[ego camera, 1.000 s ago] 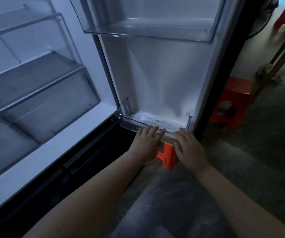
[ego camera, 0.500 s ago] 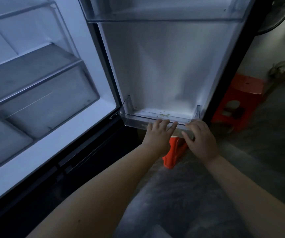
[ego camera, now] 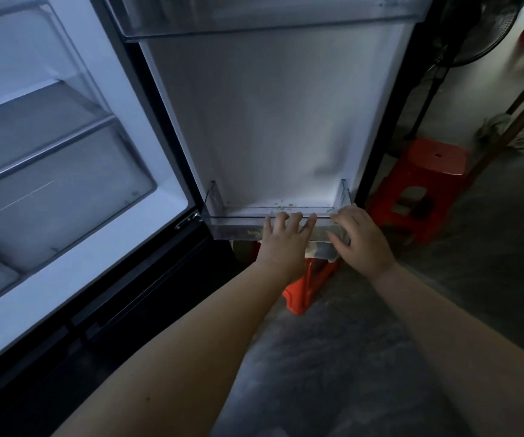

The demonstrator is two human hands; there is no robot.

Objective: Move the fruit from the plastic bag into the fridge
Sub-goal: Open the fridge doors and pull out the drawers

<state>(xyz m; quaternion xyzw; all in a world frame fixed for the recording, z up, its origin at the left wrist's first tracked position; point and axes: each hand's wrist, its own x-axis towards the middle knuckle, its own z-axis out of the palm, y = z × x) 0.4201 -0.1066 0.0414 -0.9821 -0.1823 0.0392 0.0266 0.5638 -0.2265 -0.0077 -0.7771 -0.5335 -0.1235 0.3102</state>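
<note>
The fridge stands open, with bare glass shelves [ego camera: 49,134] on the left and the door's inner side [ego camera: 270,121] in the middle. At the foot of the door is a clear door bin [ego camera: 238,228] holding only a few greenish crumbs. My left hand [ego camera: 282,244] presses flat against the bin's front wall, fingertips at its rim. My right hand [ego camera: 361,244] grips the bin's right end, fingers over the rim and thumb on the front. No fruit or plastic bag shows in this view.
A second clear door bin [ego camera: 254,23] hangs at the top of the door. An orange plastic piece [ego camera: 304,285] lies on the floor under the door. To the right are a red stool [ego camera: 424,171], a standing fan [ego camera: 475,29] and a wooden table leg [ego camera: 512,121].
Both hands have stayed on the lower door bin. My view has drawn closer and swung, so the bin now looks level across the door.
</note>
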